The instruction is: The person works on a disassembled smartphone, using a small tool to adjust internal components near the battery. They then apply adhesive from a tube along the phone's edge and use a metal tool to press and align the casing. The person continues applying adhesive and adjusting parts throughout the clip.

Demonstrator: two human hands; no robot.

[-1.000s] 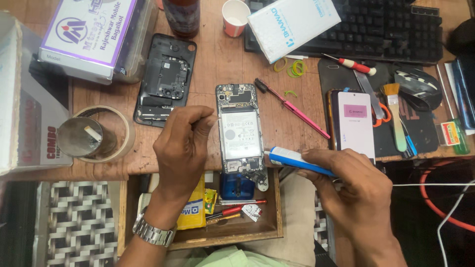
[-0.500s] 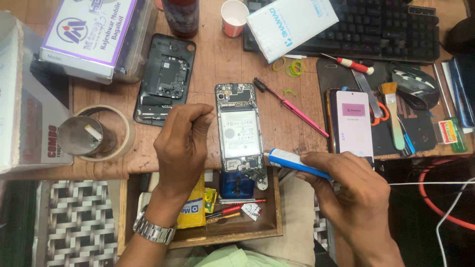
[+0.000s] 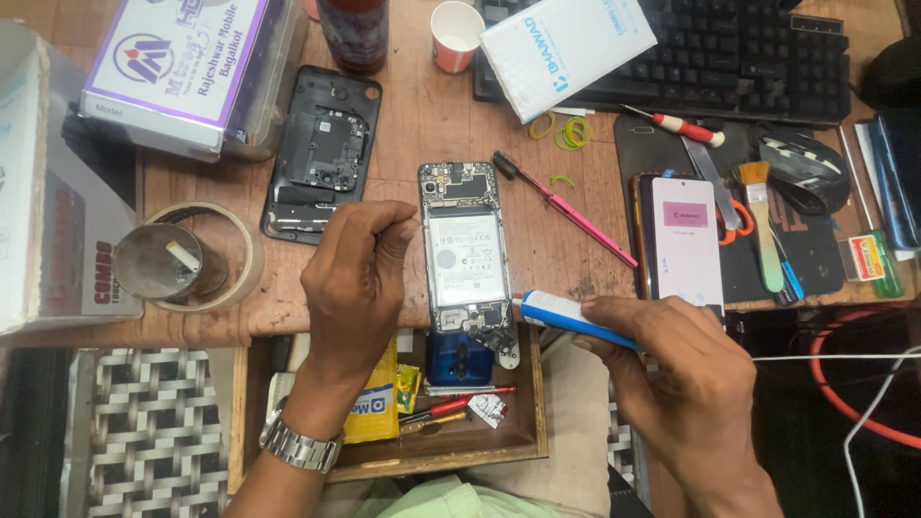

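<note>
opened phone (image 3: 465,251) lying face down at centre of the wooden table (image 3: 432,125), back cover off, white battery and circuit boards exposed; its lower end reaches the table's front edge. left hand (image 3: 355,278) rests just left of the phone, fingers curled, fingertips touching the phone's left edge near its middle; a metal wristwatch (image 3: 299,444) sits on that wrist. right hand (image 3: 686,388), at lower right of the frame, is closed around a blue-and-white tube (image 3: 566,317), held nearly level, its white tip pointing left and meeting the phone's lower right corner. the two hands are apart, one on each side of the phone.

black back cover (image 3: 324,153) lies upper left of the phone, clear of it. pink-handled tool (image 3: 566,209) lies slantwise to the phone's right. a second phone with a white screen (image 3: 683,240) lies right of centre, above the right hand. brush (image 3: 763,225) and red-handled screwdriver (image 3: 681,125) lie further right; black keyboard (image 3: 739,58) runs along the top right, a white box (image 3: 566,43) overlapping it. paper cup (image 3: 456,34) stands at top centre. roll of tape (image 3: 206,254) with a round tin inside sits at left. open drawer (image 3: 451,436) below the table edge holds small tools and a blue object.
</note>
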